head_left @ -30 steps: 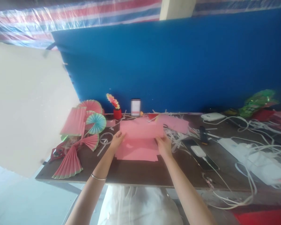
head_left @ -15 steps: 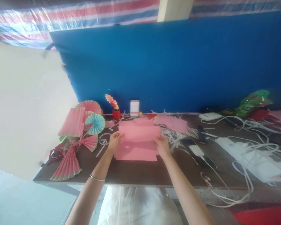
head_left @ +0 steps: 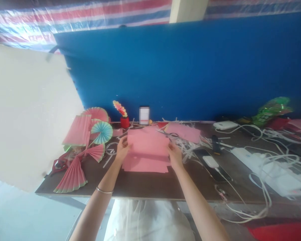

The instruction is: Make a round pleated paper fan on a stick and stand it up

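Note:
A sheet of pink paper (head_left: 148,144) is held by its left and right edges between my hands, over more pink paper (head_left: 145,164) lying on the brown table. My left hand (head_left: 122,147) pinches the left edge, thumb on the near face. At the opposite edge, my right hand (head_left: 175,154) grips the sheet with its fingers partly hidden behind the paper. The held sheet overlaps the lower paper, whose front edge shows below it.
Pleated paper fans (head_left: 74,175) are piled at the left. A red pot (head_left: 124,122) stands at the back. White paper strips (head_left: 188,147) lie right of the paper, by a dark phone (head_left: 213,165) with a white case on it. Tangled white cables (head_left: 273,167) spread across the far right.
The far edge of the held sheet has risen, so its upper fold line no longer shows. Both hands keep hold of the sides and have barely shifted.

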The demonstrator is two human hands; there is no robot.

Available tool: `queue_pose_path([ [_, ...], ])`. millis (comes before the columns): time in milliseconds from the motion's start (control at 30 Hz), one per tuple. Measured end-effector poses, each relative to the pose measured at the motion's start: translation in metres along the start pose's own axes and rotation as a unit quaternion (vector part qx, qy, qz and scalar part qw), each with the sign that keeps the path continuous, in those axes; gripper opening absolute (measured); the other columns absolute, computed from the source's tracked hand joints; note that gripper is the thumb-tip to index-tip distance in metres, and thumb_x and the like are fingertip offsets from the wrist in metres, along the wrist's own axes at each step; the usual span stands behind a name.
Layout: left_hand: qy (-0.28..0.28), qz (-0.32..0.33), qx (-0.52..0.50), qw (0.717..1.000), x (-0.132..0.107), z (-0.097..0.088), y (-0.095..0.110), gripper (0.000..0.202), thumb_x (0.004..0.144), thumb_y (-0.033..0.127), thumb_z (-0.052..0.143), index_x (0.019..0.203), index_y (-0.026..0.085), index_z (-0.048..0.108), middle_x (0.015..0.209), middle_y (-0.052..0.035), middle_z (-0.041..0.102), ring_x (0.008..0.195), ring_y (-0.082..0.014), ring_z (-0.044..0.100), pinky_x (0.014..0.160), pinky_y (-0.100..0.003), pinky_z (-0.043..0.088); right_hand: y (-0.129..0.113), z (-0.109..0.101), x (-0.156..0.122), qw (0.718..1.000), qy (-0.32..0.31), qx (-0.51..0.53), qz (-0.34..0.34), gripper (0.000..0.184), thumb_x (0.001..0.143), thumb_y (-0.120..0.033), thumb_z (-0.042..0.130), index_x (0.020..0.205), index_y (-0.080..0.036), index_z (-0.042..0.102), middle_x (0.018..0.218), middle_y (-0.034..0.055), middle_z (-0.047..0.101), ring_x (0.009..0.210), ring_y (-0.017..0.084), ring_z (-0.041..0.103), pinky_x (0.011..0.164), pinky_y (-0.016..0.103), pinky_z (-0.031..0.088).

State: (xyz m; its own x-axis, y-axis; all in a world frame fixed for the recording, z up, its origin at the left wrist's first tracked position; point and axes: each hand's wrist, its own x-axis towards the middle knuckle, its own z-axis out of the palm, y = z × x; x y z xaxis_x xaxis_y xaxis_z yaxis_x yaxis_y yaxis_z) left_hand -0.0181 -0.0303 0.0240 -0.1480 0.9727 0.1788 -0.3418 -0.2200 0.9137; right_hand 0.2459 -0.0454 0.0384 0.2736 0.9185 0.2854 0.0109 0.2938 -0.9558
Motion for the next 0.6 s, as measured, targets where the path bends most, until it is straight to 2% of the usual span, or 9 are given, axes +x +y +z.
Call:
queue_pose_path([
  [100,0.004,-0.011,-0.005,1.0,0.0,-0.0003,-0.0003,0.076,0.053,0.03,0.08,0.12,0.019,0.047,0.083,-0.0068,0.07,0.073,-0.0196,0.067,0.066,-0.029,0.052,0.0016,-0.0003,0.0005,0.999,0.009,-0.042,0.003,0.028,0.063,-0.042,0.067,0.076,-0.017,0.066,0.075,0.0035,0.067,0.076,0.021,0.06,0.073,0.034,0.045],
  [300,0.023,-0.014,0.021,0.999,0.001,-0.0019,-0.0033,0.063,0.051,0.029,0.081,0.106,0.014,0.056,0.082,-0.0091,0.071,0.074,-0.0211,0.067,0.066,-0.03,0.052,0.0049,-0.0001,0.0012,0.997,0.016,-0.07,-0.013,0.031,0.065,-0.045,0.064,0.077,-0.016,0.066,0.074,0.0035,0.067,0.074,0.019,0.059,0.07,0.031,0.044],
  [600,0.035,-0.008,0.036,0.999,0.0041,-0.0047,-0.0077,0.054,0.053,0.032,0.08,0.099,0.012,0.06,0.083,-0.01,0.071,0.074,-0.0203,0.067,0.066,-0.03,0.052,0.0094,-0.0013,0.0025,0.996,0.021,-0.08,-0.02,0.034,0.065,-0.048,0.064,0.075,-0.015,0.067,0.074,0.0051,0.067,0.073,0.02,0.059,0.071,0.032,0.044],
])
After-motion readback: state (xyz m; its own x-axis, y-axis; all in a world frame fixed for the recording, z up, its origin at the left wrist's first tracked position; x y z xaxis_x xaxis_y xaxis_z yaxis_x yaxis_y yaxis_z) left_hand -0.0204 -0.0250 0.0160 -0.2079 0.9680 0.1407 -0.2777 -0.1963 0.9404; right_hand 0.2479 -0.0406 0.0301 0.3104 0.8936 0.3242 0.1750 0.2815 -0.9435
